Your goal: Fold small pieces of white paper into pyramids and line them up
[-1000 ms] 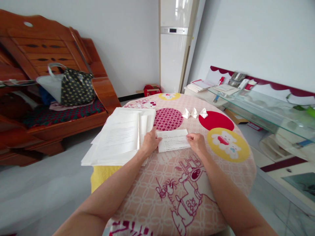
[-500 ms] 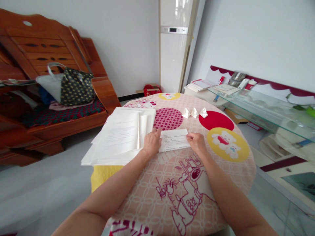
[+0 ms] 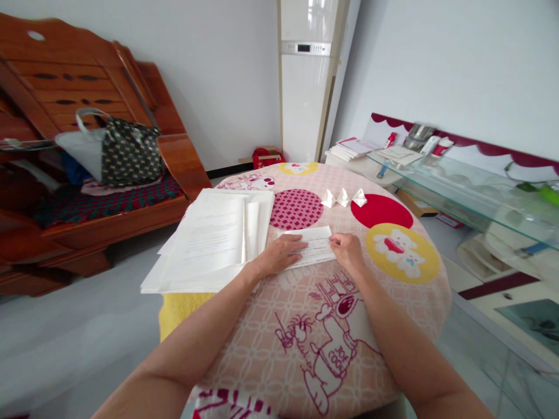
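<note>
While the left hand [image 3: 279,256] lies flat and open on the folded paper [image 3: 317,247], the right hand [image 3: 347,250] rests curled at its right edge, grip unclear. The paper lies on the table [image 3: 305,326], just beside a stack of sheets [image 3: 209,238].

Our left forearm [image 3: 205,326] comes in from the lower left and our right forearm [image 3: 393,331] from the lower right. Both are bare and slant inward toward the middle. Our left hand [image 3: 279,256] lies palm down and flat, with the fingers stretched out together and pointing to the right. Its wrist is straight, in line with the forearm. Our right hand [image 3: 347,251] sits near it, not touching it, knuckles up and fingers bent downward. The back of the hand hides whether those fingers are pinched together.
</note>
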Tool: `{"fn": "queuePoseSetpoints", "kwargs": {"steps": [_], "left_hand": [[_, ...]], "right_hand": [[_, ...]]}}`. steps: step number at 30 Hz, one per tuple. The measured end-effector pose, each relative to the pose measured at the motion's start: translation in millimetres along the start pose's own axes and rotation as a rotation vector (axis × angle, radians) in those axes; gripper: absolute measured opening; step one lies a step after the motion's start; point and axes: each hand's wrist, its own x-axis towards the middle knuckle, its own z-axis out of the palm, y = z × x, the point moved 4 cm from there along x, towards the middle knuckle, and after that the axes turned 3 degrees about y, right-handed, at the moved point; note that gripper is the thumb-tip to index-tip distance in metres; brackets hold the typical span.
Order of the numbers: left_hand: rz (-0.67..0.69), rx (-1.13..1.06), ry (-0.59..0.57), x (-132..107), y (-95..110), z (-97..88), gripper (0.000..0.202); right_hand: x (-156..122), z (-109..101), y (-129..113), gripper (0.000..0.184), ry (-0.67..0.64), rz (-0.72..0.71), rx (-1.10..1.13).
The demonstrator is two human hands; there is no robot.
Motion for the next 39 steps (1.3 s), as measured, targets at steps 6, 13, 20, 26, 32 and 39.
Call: {"fn": "queuePoseSetpoints", "kwargs": {"steps": [6,13,20,26,32,39], "left_hand": [[-0.014,0.076,-0.055,-0.6,15.1,0.1,0.05],[-0.012,0.103,-0.096,0.2,17.7,1.1,0.054],[-0.016,0.121,-0.09,1.5,19.9,1.0,0.045],[-0.022,0.134,-0.103,1.4,19.1,2.5,0.052],[-0.035,0.117,-0.106,0.7,19.2,1.7,0.052],[-0.04,0.106,-0.109,0.4,20.3,-0.3,0.055]], "right_hand": [[-3.4,-12.1,-1.1,0.021,-0.027,0.035,-0.108],[-15.8,-31.8,-28.3,0.021,0.153,-0.114,-0.161],[-28.3,4.7,-61.1,0.017,-0.212,-0.295,0.078],[-26.7,1.2,-49.5,0.009,-0.345,-0.141,0.189],[-32.8,-4.5,-60.2,0.007,-0.407,-0.077,0.091],[-26.9,-17.3,-40.1,0.015,-0.378,-0.01,0.03]]}}
